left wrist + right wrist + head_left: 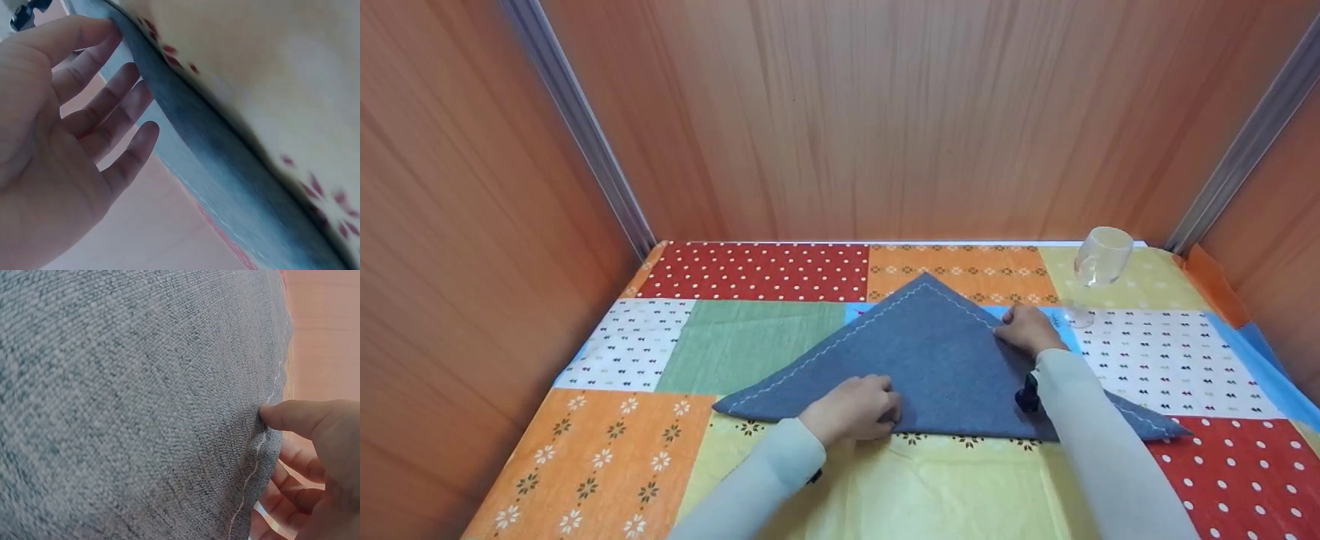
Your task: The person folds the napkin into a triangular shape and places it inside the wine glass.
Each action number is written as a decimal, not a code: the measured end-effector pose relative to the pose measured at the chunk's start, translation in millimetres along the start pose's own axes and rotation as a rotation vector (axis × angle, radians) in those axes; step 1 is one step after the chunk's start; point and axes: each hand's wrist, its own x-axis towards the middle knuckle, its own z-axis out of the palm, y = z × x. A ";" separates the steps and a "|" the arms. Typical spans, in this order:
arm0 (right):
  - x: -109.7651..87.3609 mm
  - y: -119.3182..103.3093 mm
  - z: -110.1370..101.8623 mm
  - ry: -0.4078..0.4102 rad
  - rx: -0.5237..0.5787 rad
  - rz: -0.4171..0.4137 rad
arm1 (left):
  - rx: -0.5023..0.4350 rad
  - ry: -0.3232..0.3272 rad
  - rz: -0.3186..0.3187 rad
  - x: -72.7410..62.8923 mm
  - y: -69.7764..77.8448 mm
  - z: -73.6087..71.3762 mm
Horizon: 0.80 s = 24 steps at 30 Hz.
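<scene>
A grey-blue cloth napkin (pixel 937 367), folded into a triangle with white stitching along its two upper sides, lies with its peak pointing away from me. My left hand (pixel 855 409) is at the long folded edge near its middle. In the left wrist view, that hand's thumb and index fingertip (pixel 115 34) pinch the fold while the other fingers spread loosely beside it. On the right slanting side, my right hand (pixel 1030 328) grips the stitched edge. The right wrist view shows its thumb (pixel 292 417) on top of the cloth and the other fingers partly hidden beneath.
A clear stemmed glass (pixel 1102 259) stands at the back right, just beyond my right hand. Underneath everything is a patchwork-print tablecloth (pixel 765 337). Wood-grain panels (pixel 847 120) close off the back and both sides.
</scene>
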 end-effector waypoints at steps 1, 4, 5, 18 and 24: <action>-0.4 -0.3 -0.5 0.001 0.001 0.003 | 0.004 -0.010 0.003 3.7 3.1 0.0; -1.2 -1.1 -0.8 -0.003 -0.003 0.013 | 0.024 -0.031 0.009 13.7 12.9 1.1; -1.6 -1.6 -0.8 -0.007 -0.002 0.017 | 0.039 -0.033 0.008 16.6 16.1 1.5; -3.7 -4.0 -0.5 -0.018 0.015 -0.012 | 0.180 -0.016 -0.058 31.0 45.4 4.0; -1.4 -3.4 -1.1 -0.007 0.051 -0.012 | 0.213 0.024 -0.053 30.5 47.7 5.5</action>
